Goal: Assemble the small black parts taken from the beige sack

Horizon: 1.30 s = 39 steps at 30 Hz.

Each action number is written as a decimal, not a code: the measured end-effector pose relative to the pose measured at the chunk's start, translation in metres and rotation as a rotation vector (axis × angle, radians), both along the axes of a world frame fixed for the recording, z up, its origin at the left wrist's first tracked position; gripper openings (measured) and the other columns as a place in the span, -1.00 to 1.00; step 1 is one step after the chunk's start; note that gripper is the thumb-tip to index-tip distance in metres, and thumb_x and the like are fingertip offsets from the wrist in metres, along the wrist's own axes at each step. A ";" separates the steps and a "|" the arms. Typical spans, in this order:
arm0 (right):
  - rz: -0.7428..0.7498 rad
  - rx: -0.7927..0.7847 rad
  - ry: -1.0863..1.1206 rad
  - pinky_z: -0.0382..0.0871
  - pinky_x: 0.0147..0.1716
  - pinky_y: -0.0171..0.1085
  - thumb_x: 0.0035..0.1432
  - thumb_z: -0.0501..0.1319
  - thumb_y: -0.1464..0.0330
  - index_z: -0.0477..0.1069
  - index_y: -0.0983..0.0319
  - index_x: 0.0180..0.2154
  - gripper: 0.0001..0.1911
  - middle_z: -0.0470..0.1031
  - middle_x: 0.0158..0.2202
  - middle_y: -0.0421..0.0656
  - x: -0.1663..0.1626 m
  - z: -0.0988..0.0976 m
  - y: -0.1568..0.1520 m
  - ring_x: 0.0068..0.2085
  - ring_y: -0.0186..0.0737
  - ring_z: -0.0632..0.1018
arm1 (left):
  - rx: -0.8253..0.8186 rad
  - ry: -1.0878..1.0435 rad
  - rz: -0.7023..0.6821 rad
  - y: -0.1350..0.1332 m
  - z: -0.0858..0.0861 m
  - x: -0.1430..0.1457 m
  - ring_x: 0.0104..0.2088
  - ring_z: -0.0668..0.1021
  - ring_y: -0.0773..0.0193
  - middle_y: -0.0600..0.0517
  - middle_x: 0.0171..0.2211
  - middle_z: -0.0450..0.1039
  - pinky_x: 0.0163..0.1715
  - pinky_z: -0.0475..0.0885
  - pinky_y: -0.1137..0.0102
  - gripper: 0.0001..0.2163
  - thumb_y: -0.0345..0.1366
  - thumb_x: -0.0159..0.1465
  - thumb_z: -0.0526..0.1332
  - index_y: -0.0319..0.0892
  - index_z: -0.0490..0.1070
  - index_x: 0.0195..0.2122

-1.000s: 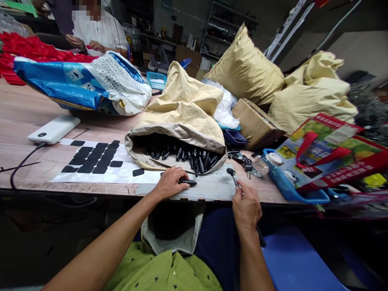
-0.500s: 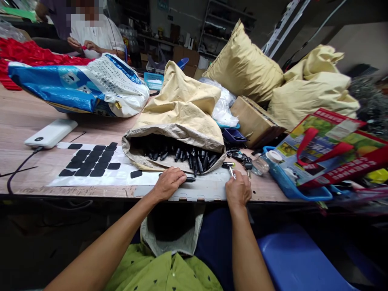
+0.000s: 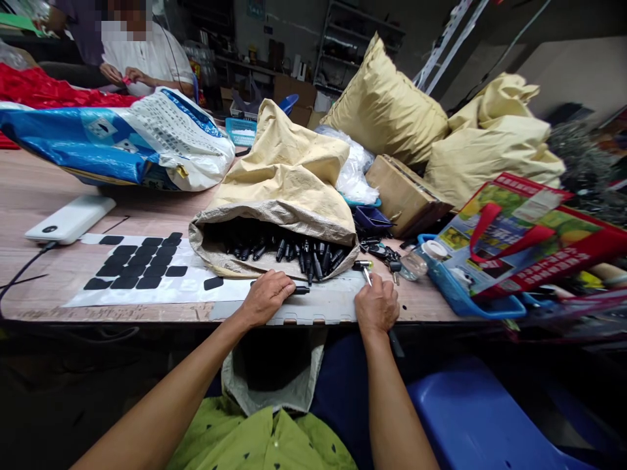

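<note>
The hammer-like tool [image 3: 363,266] gripped by the right hand [image 3: 377,305] had just been turned; the black tube [image 3: 302,290], clasped by the left hand [image 3: 267,297] over the grey board [image 3: 329,301], was left untouched by it.

A flat, pale, wood-grained tabletop [image 3: 34,176] is extending beneath the left hand [image 3: 269,297] and right hand [image 3: 377,303]. A blue plastic seat [image 3: 465,418] is standing below and right of the right hand. Beyond both hands, tiered metal shelving [image 3: 345,31] is standing near a dim grey wall [image 3: 298,32].
</note>
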State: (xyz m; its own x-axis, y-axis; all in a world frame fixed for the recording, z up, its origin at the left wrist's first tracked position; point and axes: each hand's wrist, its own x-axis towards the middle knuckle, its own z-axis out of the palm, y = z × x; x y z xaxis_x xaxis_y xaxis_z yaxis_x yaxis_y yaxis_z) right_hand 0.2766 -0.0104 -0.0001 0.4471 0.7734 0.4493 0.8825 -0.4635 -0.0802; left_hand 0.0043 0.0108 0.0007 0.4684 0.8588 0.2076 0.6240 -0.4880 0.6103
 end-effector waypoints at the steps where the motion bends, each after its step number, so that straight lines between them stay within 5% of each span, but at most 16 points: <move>1: -0.001 -0.002 -0.003 0.19 -0.28 -0.20 0.37 0.07 0.36 0.46 0.17 0.07 -0.69 0.42 -0.13 0.00 0.000 0.000 0.000 -0.14 -0.07 0.43 | 0.004 -0.003 -0.001 0.001 0.000 0.000 -0.22 0.40 0.18 0.03 -0.30 0.47 -0.13 0.25 0.27 -0.65 -0.15 0.48 -0.03 -0.11 0.47 -0.31; 5: -0.004 -0.001 -0.024 0.18 -0.30 -0.21 0.37 0.07 0.37 0.45 0.17 0.06 -0.69 0.42 -0.13 -0.02 0.000 -0.001 0.000 -0.14 -0.06 0.44 | 0.031 -0.046 -0.014 -0.008 0.008 0.000 -0.21 0.42 0.17 0.01 -0.30 0.47 -0.11 0.27 0.25 -0.69 -0.17 0.47 0.01 -0.12 0.47 -0.31; 9: 0.002 -0.001 -0.037 0.18 -0.31 -0.21 0.36 0.07 0.37 0.45 0.17 0.06 -0.69 0.42 -0.14 -0.02 0.001 -0.001 0.001 -0.14 -0.06 0.44 | 0.024 -0.143 -0.113 -0.054 0.013 0.000 -0.18 0.47 0.15 -0.04 -0.24 0.49 -0.11 0.31 0.26 -0.77 -0.16 0.45 0.05 -0.12 0.46 -0.16; 13: 0.012 0.002 -0.032 0.19 -0.29 -0.21 0.36 0.07 0.37 0.45 0.18 0.06 -0.69 0.41 -0.14 -0.02 0.001 -0.002 0.002 -0.14 -0.07 0.43 | -0.096 -0.066 -0.315 -0.107 -0.016 0.000 -0.21 0.53 0.17 -0.04 -0.23 0.51 -0.20 0.36 0.31 -0.79 -0.19 0.43 0.07 -0.08 0.43 -0.04; 18: 0.013 0.007 -0.027 0.20 -0.28 -0.22 0.35 0.08 0.37 0.45 0.19 0.06 -0.70 0.40 -0.14 -0.02 0.002 -0.003 0.002 -0.15 -0.09 0.43 | -0.399 0.292 -0.069 -0.120 -0.060 0.000 -0.16 0.60 0.09 -0.05 -0.22 0.56 -0.20 0.39 0.31 -0.85 -0.28 0.34 0.15 -0.08 0.46 -0.12; 20: 0.012 0.007 -0.032 0.20 -0.28 -0.22 0.35 0.09 0.37 0.46 0.18 0.05 -0.70 0.40 -0.15 -0.03 0.002 -0.004 0.002 -0.15 -0.09 0.43 | -0.428 0.334 -0.068 -0.116 -0.053 0.002 -0.15 0.61 0.08 -0.06 -0.19 0.57 -0.22 0.39 0.33 -0.83 -0.29 0.27 0.22 -0.08 0.48 -0.12; 24: 0.020 0.015 -0.043 0.19 -0.29 -0.22 0.36 0.08 0.37 0.45 0.18 0.06 -0.70 0.40 -0.14 -0.02 0.003 -0.006 0.003 -0.14 -0.08 0.43 | -0.301 0.059 -0.132 -0.089 -0.001 0.008 -0.25 0.59 0.20 0.04 -0.28 0.59 -0.28 0.36 0.40 -0.86 -0.16 0.28 0.25 -0.05 0.53 -0.21; 28: 0.020 0.011 -0.043 0.18 -0.30 -0.22 0.35 0.08 0.38 0.45 0.19 0.05 -0.70 0.41 -0.14 -0.02 0.003 -0.006 0.004 -0.14 -0.07 0.44 | -0.114 -0.046 0.307 -0.023 0.037 0.010 -0.39 0.56 0.24 0.02 -0.38 0.59 -0.32 0.34 0.40 -0.73 -0.06 0.33 0.19 -0.12 0.56 -0.19; 32: 0.021 0.009 -0.048 0.19 -0.31 -0.22 0.34 0.09 0.39 0.45 0.20 0.03 -0.71 0.42 -0.15 -0.03 0.003 -0.004 0.004 -0.15 -0.07 0.45 | -0.061 0.064 0.668 0.045 0.037 0.009 -0.28 0.62 0.09 -0.09 -0.34 0.63 -0.30 0.35 0.35 -0.61 0.05 0.32 0.15 -0.15 0.60 -0.17; 35: 0.021 0.016 -0.055 0.20 -0.31 -0.23 0.32 0.10 0.39 0.45 0.20 0.02 -0.72 0.42 -0.16 -0.04 0.002 -0.004 0.004 -0.16 -0.08 0.45 | -0.135 0.152 0.720 0.069 0.033 0.010 -0.21 0.63 -0.02 -0.15 -0.27 0.65 -0.30 0.36 0.30 -0.59 0.09 0.27 0.18 -0.11 0.63 -0.18; 39: 0.019 0.023 -0.060 0.21 -0.31 -0.22 0.32 0.10 0.39 0.45 0.19 0.02 -0.71 0.41 -0.16 -0.04 0.002 -0.005 0.004 -0.16 -0.08 0.45 | -0.184 0.164 0.711 0.063 0.037 0.005 -0.20 0.62 -0.02 -0.09 -0.24 0.66 -0.33 0.35 0.30 -0.65 0.08 0.24 0.21 -0.04 0.64 -0.20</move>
